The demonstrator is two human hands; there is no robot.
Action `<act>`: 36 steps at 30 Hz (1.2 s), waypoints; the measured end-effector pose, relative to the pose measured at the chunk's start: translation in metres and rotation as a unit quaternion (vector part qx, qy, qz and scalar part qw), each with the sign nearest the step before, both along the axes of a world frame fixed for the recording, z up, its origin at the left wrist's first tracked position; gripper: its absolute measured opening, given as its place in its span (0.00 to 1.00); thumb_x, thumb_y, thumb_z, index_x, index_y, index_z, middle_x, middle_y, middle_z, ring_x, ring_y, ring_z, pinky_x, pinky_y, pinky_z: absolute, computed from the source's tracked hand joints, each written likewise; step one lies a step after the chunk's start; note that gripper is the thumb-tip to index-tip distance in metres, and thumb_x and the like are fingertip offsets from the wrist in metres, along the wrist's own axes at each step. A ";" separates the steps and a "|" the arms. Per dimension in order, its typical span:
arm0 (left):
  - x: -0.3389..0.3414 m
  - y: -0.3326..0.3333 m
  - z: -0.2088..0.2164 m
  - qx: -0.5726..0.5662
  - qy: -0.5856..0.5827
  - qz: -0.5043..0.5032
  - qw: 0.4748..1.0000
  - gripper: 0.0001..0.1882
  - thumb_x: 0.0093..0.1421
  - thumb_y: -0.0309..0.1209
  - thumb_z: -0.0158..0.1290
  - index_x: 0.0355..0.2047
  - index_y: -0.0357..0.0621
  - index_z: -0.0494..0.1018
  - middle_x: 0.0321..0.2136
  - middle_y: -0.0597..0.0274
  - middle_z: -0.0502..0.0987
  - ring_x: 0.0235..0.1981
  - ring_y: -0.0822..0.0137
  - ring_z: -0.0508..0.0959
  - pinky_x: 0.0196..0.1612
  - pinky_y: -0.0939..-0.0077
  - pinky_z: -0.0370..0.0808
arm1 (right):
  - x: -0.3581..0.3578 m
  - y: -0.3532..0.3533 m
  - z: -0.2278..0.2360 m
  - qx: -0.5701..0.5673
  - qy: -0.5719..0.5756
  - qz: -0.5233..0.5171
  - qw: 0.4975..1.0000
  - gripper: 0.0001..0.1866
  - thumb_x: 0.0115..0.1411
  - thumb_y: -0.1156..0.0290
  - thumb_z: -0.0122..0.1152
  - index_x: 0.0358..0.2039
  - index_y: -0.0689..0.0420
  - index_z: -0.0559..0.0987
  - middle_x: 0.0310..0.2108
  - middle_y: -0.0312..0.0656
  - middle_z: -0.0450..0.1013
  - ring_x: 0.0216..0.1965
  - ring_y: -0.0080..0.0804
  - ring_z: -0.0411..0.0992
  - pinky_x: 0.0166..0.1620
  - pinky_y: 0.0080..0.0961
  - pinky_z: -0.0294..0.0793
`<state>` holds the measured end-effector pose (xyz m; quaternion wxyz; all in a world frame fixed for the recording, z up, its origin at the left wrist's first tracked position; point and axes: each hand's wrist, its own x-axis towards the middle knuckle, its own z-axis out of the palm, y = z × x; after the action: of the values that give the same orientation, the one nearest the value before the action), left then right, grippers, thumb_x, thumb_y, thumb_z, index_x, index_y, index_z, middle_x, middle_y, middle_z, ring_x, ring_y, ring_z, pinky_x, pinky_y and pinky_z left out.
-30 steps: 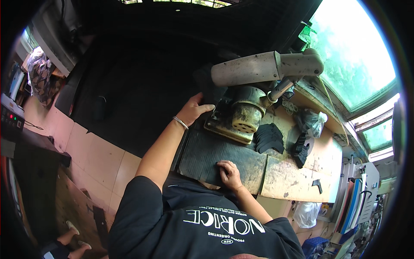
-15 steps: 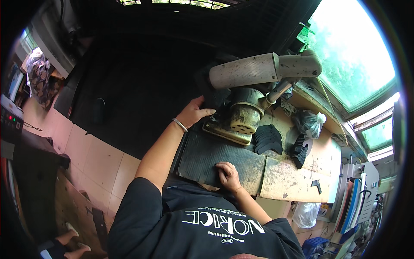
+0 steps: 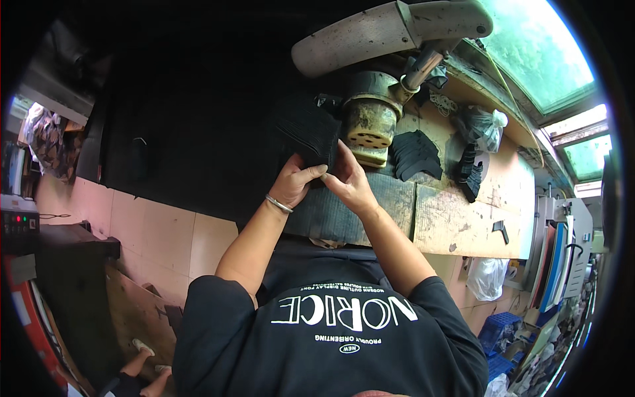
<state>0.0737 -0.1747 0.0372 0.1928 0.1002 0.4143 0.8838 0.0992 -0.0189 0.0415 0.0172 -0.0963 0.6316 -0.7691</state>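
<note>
Both hands meet at the near end of a stack of black cut pieces [image 3: 309, 126], whose layered edges show as fine parallel lines. My left hand [image 3: 297, 180], with a silver bracelet at the wrist, closes on its left side, thumb on top. On its right side my right hand [image 3: 348, 178] grips the stack, the two thumbs almost touching. Just beyond my right fingers stands a stained machine housing [image 3: 372, 122] under a pale, jointed arm [image 3: 357, 36]. The far part of the stack blends into the dark surface behind it.
On the cardboard-covered bench [image 3: 463, 225] lie a fanned pile of black pieces [image 3: 417, 156], a smaller bunch [image 3: 470, 177] and a black angled piece [image 3: 501, 231]. A tied plastic bag [image 3: 485, 129] sits by the window. A blue crate [image 3: 497, 331] is lower right; another person's legs [image 3: 142, 362] show lower left.
My right hand has risen from the bench edge to join the left at the black stack. The left hand has come nearer, drawing the stack away from the machine.
</note>
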 end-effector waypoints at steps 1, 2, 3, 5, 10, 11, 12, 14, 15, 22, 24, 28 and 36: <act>0.001 0.001 0.000 0.011 -0.002 0.005 1.000 0.22 0.55 0.19 0.57 0.52 0.36 0.71 0.49 0.60 0.75 0.51 0.67 0.73 0.56 0.73 0.68 | 0.001 -0.001 -0.002 0.027 -0.006 -0.014 1.000 0.39 0.55 0.79 0.61 0.66 0.67 0.55 0.59 0.49 0.65 0.59 0.32 0.65 0.62 0.28 0.63; 0.003 -0.001 -0.001 0.010 -0.005 0.006 1.000 0.22 0.55 0.19 0.57 0.52 0.36 0.71 0.49 0.60 0.75 0.51 0.67 0.73 0.56 0.73 0.68 | 0.004 -0.003 -0.004 0.026 -0.009 -0.013 1.000 0.39 0.55 0.79 0.61 0.66 0.67 0.55 0.59 0.49 0.65 0.59 0.32 0.65 0.62 0.28 0.63; 0.003 -0.002 -0.001 0.000 0.002 0.005 1.000 0.22 0.55 0.19 0.57 0.51 0.36 0.71 0.48 0.60 0.76 0.51 0.68 0.74 0.56 0.74 0.68 | 0.006 -0.005 -0.006 0.016 -0.031 -0.025 0.999 0.37 0.55 0.79 0.61 0.64 0.68 0.57 0.56 0.48 0.68 0.57 0.30 0.67 0.59 0.26 0.65; 0.005 -0.003 0.002 -0.009 0.009 0.005 1.000 0.22 0.55 0.19 0.57 0.51 0.35 0.71 0.48 0.59 0.76 0.50 0.68 0.74 0.56 0.74 0.68 | 0.008 -0.008 -0.007 0.006 -0.054 -0.037 0.998 0.35 0.55 0.79 0.61 0.63 0.68 0.60 0.53 0.47 0.70 0.54 0.29 0.69 0.57 0.25 0.68; 0.001 -0.004 0.016 -0.089 0.081 -0.004 0.993 0.18 0.58 0.22 0.55 0.49 0.36 0.73 0.47 0.60 0.77 0.49 0.69 0.75 0.54 0.75 0.69 | 0.011 -0.008 -0.010 -0.063 -0.037 -0.057 0.996 0.30 0.55 0.78 0.63 0.58 0.71 0.65 0.50 0.44 0.73 0.51 0.25 0.70 0.55 0.23 0.69; -0.001 -0.005 0.017 -0.089 0.081 -0.003 0.993 0.18 0.58 0.22 0.55 0.49 0.36 0.73 0.47 0.60 0.77 0.49 0.69 0.75 0.54 0.75 0.69 | 0.011 -0.009 -0.008 -0.064 -0.037 -0.056 0.996 0.30 0.55 0.78 0.63 0.58 0.71 0.65 0.50 0.44 0.73 0.51 0.25 0.70 0.55 0.23 0.69; -0.003 -0.006 0.018 -0.044 0.042 -0.011 0.998 0.16 0.59 0.23 0.54 0.49 0.36 0.73 0.46 0.60 0.77 0.48 0.69 0.75 0.54 0.75 0.69 | 0.012 -0.010 -0.007 -0.058 -0.055 -0.061 0.995 0.29 0.55 0.78 0.63 0.57 0.71 0.67 0.48 0.43 0.74 0.50 0.24 0.71 0.54 0.22 0.69; -0.005 -0.004 0.017 0.002 0.003 -0.018 1.000 0.15 0.60 0.24 0.53 0.48 0.36 0.74 0.44 0.60 0.78 0.47 0.70 0.76 0.53 0.76 0.69 | 0.012 -0.013 -0.003 -0.053 -0.072 -0.065 0.994 0.28 0.54 0.77 0.64 0.56 0.71 0.69 0.47 0.42 0.75 0.48 0.23 0.71 0.53 0.21 0.70; -0.004 0.001 0.015 0.010 -0.006 0.013 1.000 0.13 0.61 0.25 0.53 0.46 0.36 0.74 0.43 0.60 0.78 0.46 0.70 0.76 0.52 0.76 0.70 | 0.013 -0.015 -0.003 -0.046 -0.087 -0.081 0.992 0.27 0.55 0.77 0.63 0.55 0.70 0.70 0.47 0.41 0.75 0.48 0.23 0.71 0.53 0.20 0.69; -0.011 0.002 0.005 0.007 -0.020 0.056 0.998 0.10 0.63 0.27 0.50 0.42 0.37 0.77 0.39 0.60 0.80 0.42 0.71 0.78 0.50 0.76 0.72 | 0.009 -0.036 0.007 -0.050 -0.126 -0.137 0.981 0.25 0.57 0.77 0.61 0.55 0.69 0.70 0.47 0.40 0.74 0.47 0.22 0.71 0.51 0.19 0.70; -0.020 -0.002 0.000 0.012 -0.026 0.054 0.998 0.10 0.63 0.28 0.51 0.41 0.37 0.77 0.39 0.61 0.80 0.42 0.71 0.78 0.50 0.76 0.71 | 0.006 -0.038 0.008 -0.053 -0.118 -0.139 0.982 0.26 0.58 0.76 0.61 0.57 0.69 0.69 0.48 0.40 0.73 0.48 0.23 0.71 0.52 0.21 0.70; -0.046 -0.012 0.007 0.069 -0.040 0.061 0.995 0.09 0.63 0.29 0.52 0.41 0.38 0.76 0.39 0.62 0.79 0.42 0.72 0.77 0.49 0.76 0.71 | 0.010 -0.028 -0.008 0.011 -0.080 -0.093 0.992 0.29 0.62 0.71 0.59 0.60 0.69 0.64 0.55 0.48 0.70 0.56 0.32 0.68 0.58 0.27 0.66; -0.108 -0.034 0.016 0.023 -0.011 0.148 0.989 0.09 0.60 0.27 0.56 0.40 0.38 0.73 0.39 0.62 0.78 0.41 0.71 0.77 0.48 0.75 0.72 | 0.066 0.016 -0.078 0.296 0.058 -0.055 0.952 0.13 0.57 0.79 0.57 0.44 0.61 0.77 0.41 0.49 0.76 0.43 0.43 0.76 0.48 0.31 0.74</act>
<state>-0.0346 -0.2086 0.0531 0.0619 0.0329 0.4018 0.9131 0.1650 -0.0034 -0.0369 -0.0343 -0.0964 0.8350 -0.5407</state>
